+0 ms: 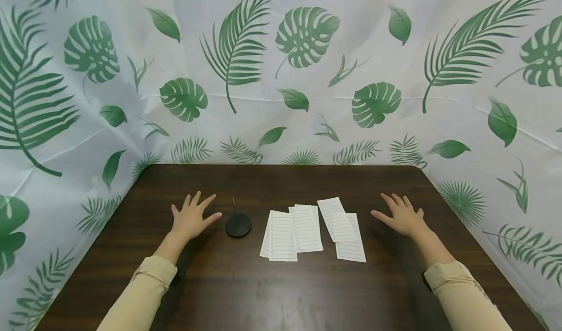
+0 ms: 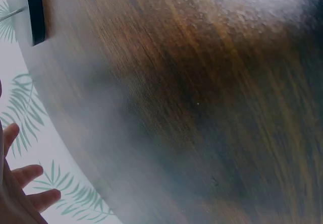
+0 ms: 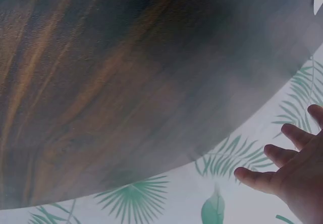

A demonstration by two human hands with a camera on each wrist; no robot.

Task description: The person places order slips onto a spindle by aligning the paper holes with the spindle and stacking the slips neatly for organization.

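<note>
Both hands hang over the table with fingers spread and nothing in them. My left hand is nearest a round black base with a thin upright metal spike, a bill spike by its look, just to the hand's right. Several white lined paper slips lie overlapping in the middle of the table. On the right, one tilted slip partly covers another slip. My right hand is beside these, apart from them. In the right wrist view its fingers are straight and spread.
The dark wooden table has rounded far corners. A white curtain with green leaf prints hangs right behind it and along both sides. Light sleeves cover the forearms, with a dark band at each wrist.
</note>
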